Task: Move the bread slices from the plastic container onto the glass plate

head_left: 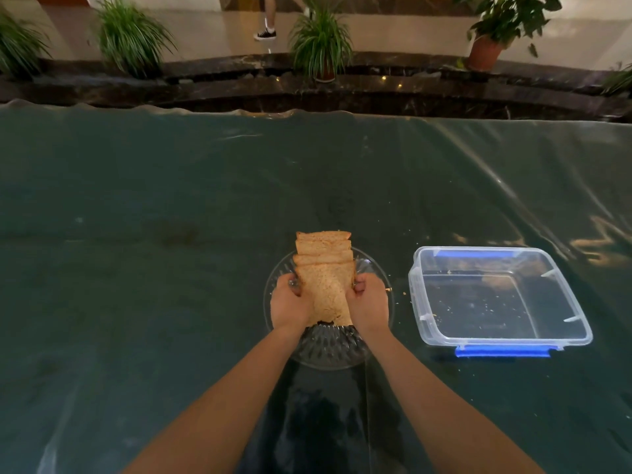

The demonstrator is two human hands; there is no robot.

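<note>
A stack of several brown bread slices (325,268) leans over the round glass plate (328,350) in the middle of the table. My left hand (290,302) grips the stack's left side and my right hand (369,302) grips its right side, near the closest slice. The far slices fan out past the plate's back rim. The clear plastic container (415,295) with blue clips sits to the right of the plate, holding only crumbs.
A dark green table under a clear plastic sheet (171,234) spreads all around. Crumbs lie between plate and container. Beyond the far edge runs a dark stone ledge with potted plants (321,42). A person's leg (268,18) shows at the top.
</note>
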